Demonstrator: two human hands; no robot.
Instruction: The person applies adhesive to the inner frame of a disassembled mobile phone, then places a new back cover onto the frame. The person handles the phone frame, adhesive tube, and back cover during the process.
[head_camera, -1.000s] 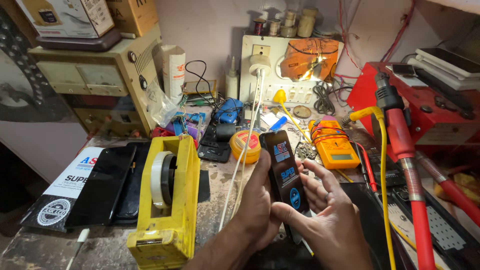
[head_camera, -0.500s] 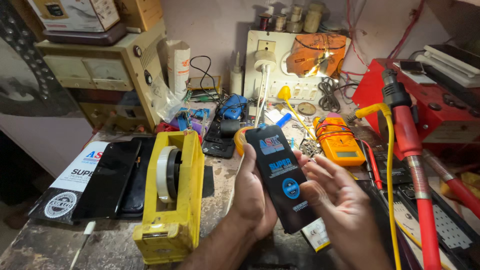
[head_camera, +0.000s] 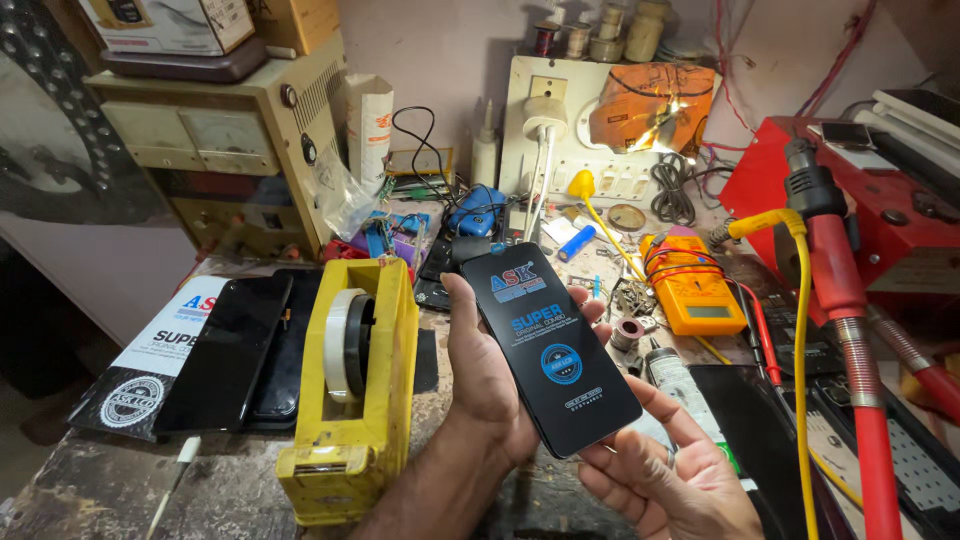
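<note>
My left hand (head_camera: 487, 385) grips a black phone display panel (head_camera: 550, 345) by its left edge, screen side up, with a printed protective film on it. My right hand (head_camera: 665, 470) supports the panel's lower right corner from below, fingers spread under it. The panel is held tilted above the workbench, between a yellow tape dispenser (head_camera: 350, 385) on the left and a yellow multimeter (head_camera: 695, 290) on the right.
A black phone (head_camera: 228, 350) lies on a printed box (head_camera: 150, 365) at the left. A red hot-air tool (head_camera: 850, 330) with a yellow cable stands at the right. A power supply unit (head_camera: 215, 150), a socket board (head_camera: 580, 120) and small parts crowd the back.
The panel has turned from edge-on to face-up and come closer to the camera. My right hand has slid from its side down to its lower corner.
</note>
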